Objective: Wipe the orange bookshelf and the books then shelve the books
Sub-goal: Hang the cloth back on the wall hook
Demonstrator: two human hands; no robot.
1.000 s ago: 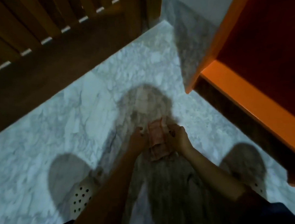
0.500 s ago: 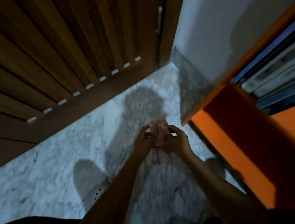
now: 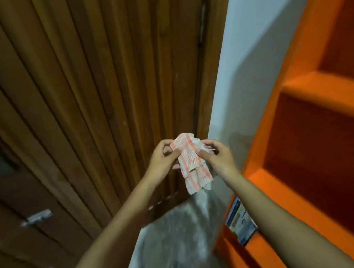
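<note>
A small white cloth with orange-pink stripes (image 3: 190,163) hangs folded between both hands at mid-frame. My left hand (image 3: 163,159) pinches its left edge with thumb and fingers. My right hand (image 3: 217,158) pinches its right edge. The orange bookshelf (image 3: 305,128) fills the right side, its visible compartments bare. A few books (image 3: 239,222) stand on a low shelf, just under my right forearm, which hides part of them.
A brown slatted wooden door (image 3: 93,101) covers the left and centre, with a metal latch (image 3: 38,217) low on the left. A white wall strip (image 3: 241,56) separates door and bookshelf. Marble floor (image 3: 176,239) shows below the hands.
The view has tilted up from the floor to the door and upper shelves. Both hands kept the cloth and rose with it, and the scene looks brighter.
</note>
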